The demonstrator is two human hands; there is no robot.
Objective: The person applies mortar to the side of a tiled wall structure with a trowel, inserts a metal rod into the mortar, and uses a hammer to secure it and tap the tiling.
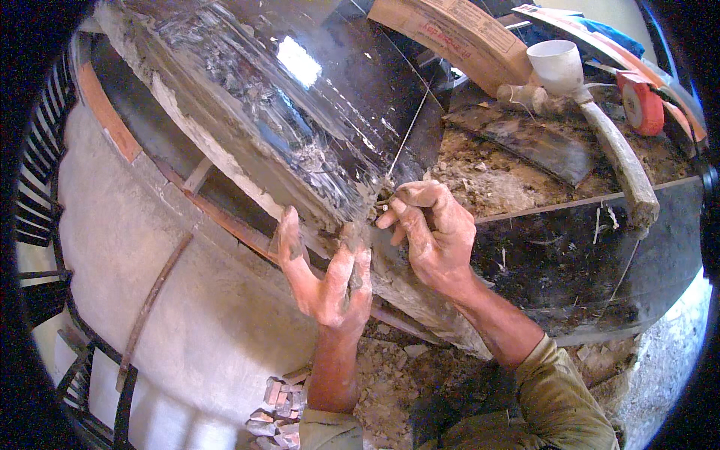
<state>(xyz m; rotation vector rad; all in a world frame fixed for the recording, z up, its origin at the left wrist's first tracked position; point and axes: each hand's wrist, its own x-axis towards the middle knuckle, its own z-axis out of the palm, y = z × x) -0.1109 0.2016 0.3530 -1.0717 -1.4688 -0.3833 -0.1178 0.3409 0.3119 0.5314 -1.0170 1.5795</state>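
Note:
My left hand (pixel 330 281) is raised with its fingers apart, the tips at the mortar-smeared edge (pixel 319 214) of a glossy black slab (pixel 337 56). Grey mortar coats its fingertips. Close by, my right hand (pixel 439 236) has thumb and forefinger pinched together near the slab's corner. A small pale tip shows at that pinch, too small to name. A thin white line (pixel 411 129), either a string or a joint, runs down the dark surface toward these fingers. Wet grey smears streak the slab above both hands.
A mallet with a wooden handle (pixel 619 154) lies at right beside a white cup (pixel 555 64), a red wheel-shaped item (pixel 641 106) and a long cardboard box (pixel 457 37). Dark panel (pixel 570 262) edges a rubble-filled bed (pixel 487 176). Broken bricks (pixel 277 409) lie below.

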